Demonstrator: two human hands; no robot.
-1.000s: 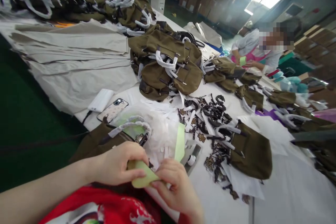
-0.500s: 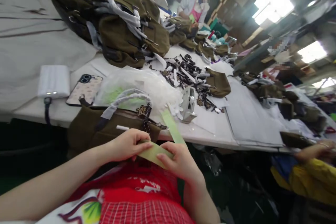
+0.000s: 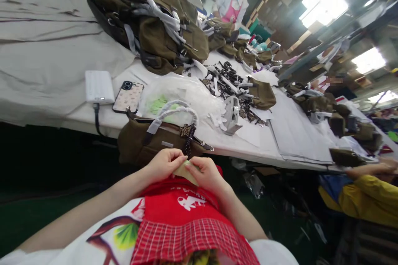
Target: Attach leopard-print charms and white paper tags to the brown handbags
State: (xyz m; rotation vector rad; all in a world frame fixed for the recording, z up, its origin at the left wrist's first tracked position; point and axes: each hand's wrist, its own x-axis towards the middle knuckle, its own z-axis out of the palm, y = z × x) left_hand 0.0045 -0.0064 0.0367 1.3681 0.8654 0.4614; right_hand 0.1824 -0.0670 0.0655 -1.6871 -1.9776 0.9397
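Note:
Above the red apron, my left hand (image 3: pixel 169 162) and my right hand (image 3: pixel 205 172) pinch a short pale green strip (image 3: pixel 185 171) between them, thumbs on top. Fingers cover much of it, so its ends and material are unclear. Just beyond the hands, an olive handbag (image 3: pixel 137 143) hangs over the table edge, touched by neither hand as far as I can see. The bag has wrapped handles (image 3: pixel 174 109) and a leopard-print flower charm (image 3: pixel 185 130).
On the white table lie a white power bank (image 3: pixel 99 87) with a cable, a phone (image 3: pixel 128 96), a clear plastic bag (image 3: pixel 174 87), a grey metal holder (image 3: pixel 231 116) and a pile of dark straps (image 3: pixel 228 76). More olive bags (image 3: pixel 158 35) are heaped behind. A co-worker's yellow garment (image 3: pixel 367 196) shows at right.
The long green tail that reached from my right hand to the table no longer shows. My hands are closer together on the strip. The table scene has shifted right in view.

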